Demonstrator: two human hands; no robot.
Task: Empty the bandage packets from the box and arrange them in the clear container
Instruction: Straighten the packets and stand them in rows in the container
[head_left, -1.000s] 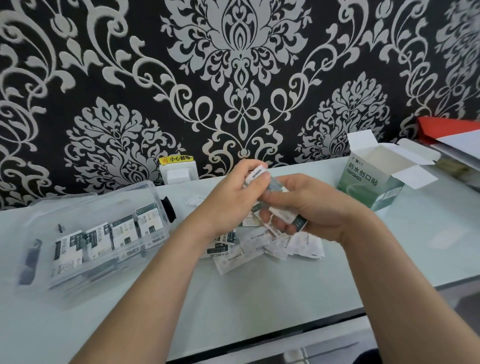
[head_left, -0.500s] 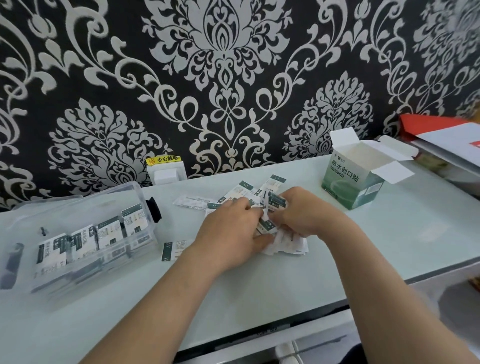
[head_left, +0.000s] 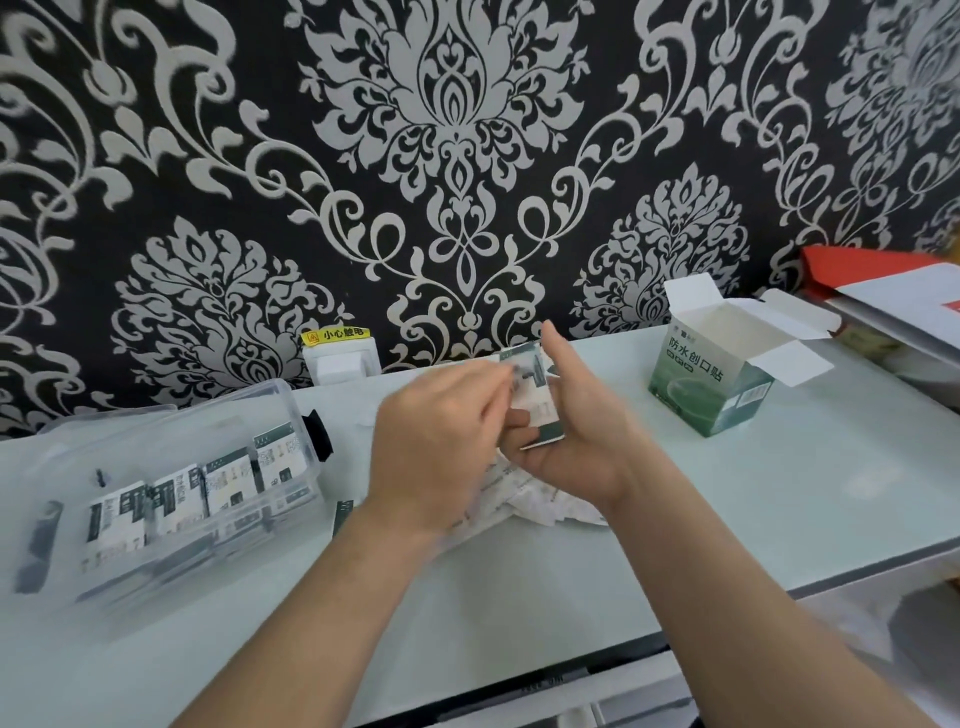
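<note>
Pale glass table (head_left: 519, 597) against that loud black-and-silver wallpaper (head_left: 452, 156). Half a second ago both my hands were flat on the pile, scraping packets together. Now they're up off it. My right hand (head_left: 576, 441) is palm-up and cradling a small stack (head_left: 535, 400), thumb standing up behind it. My left hand (head_left: 436, 441) is a blur with fingers curled in at the stack's edge, and I can't tell if it's actually pinching.

So I reckon one batch is squared up and ready to go. The loose packets (head_left: 540, 501) under my wrists still need doing. The container (head_left: 283, 397) is at 9 o'clock with a row (head_left: 223, 483) already standing in it. The box (head_left: 711, 384) sits at 2 o'clock, flaps open, looks emptied. There's a socket (head_left: 340, 358) at 11.
</note>
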